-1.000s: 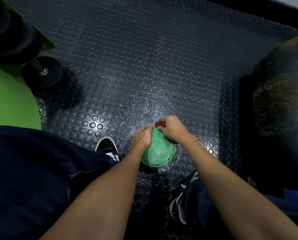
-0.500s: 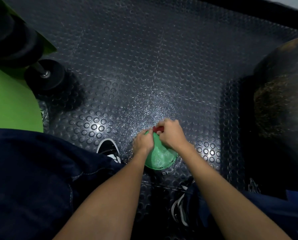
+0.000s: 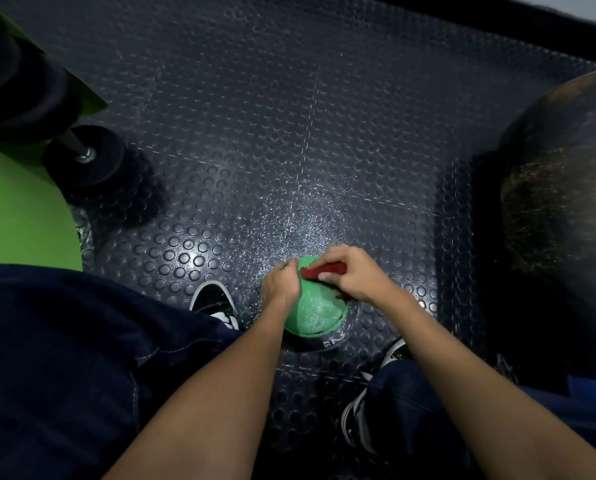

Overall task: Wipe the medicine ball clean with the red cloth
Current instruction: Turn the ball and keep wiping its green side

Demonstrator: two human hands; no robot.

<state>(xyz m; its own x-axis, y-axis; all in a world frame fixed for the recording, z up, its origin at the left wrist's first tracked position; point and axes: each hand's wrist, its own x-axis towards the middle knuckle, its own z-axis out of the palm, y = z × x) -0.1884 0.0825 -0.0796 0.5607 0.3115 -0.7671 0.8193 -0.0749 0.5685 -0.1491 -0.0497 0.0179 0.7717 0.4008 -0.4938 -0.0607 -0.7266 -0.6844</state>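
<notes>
The round green medicine ball with a dusty, speckled top [image 3: 312, 306] sits on the floor between the person's 2 black-and-white sneakers, and everything else is best placed from it. The left hand [image 3: 280, 287] is cupped closed against the ball's left flank, most likely to stop it rolling while it is rubbed. The right hand [image 3: 353, 273] is clenched around the bunched red cloth [image 3: 324, 270], pressing it onto the ball's far upper edge; holding the cloth wadded probably gives a firmer rubbing pad. White marks still show across the near part of the green top, so the wiping looks unfinished. A dark band low on the ball's near side carries white lettering that reads "KG".

The floor is dark rubber tiling with raised round studs [image 3: 255, 140], and just beyond the ball it is scattered with pale specks. Well to the ball's left stands a black dumbbell [image 3: 85, 157], next to a bright green surface [image 3: 19, 216]. To the ball's right looms a large dark rounded object [image 3: 563, 188], too dim to identify.
</notes>
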